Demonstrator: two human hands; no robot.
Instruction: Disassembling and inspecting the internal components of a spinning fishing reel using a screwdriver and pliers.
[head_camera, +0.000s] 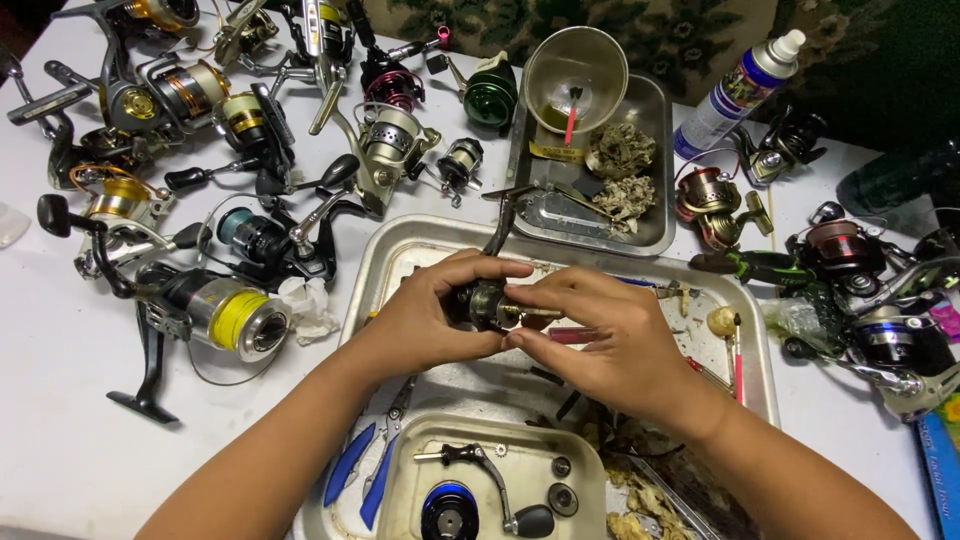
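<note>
Both hands meet over the big tray (760, 370), so loose bits would drop in it. Left hand (425, 315) has fingers clamped round the dark reel body (482, 303), steadying it; right hand (600, 335) pinches its side, fingertips together. Pliers (365, 470) and crank handle (490, 475) lie near.

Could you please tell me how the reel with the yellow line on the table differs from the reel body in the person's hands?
The yellow-line reel lies alone on the white table, while the dark reel body is gripped by the left hand and the right hand above the metal tray. The yellow-line reel shows a full spool and a handle; the dark reel body is mostly hidden by fingers. Both are spinning fishing reels.
</note>
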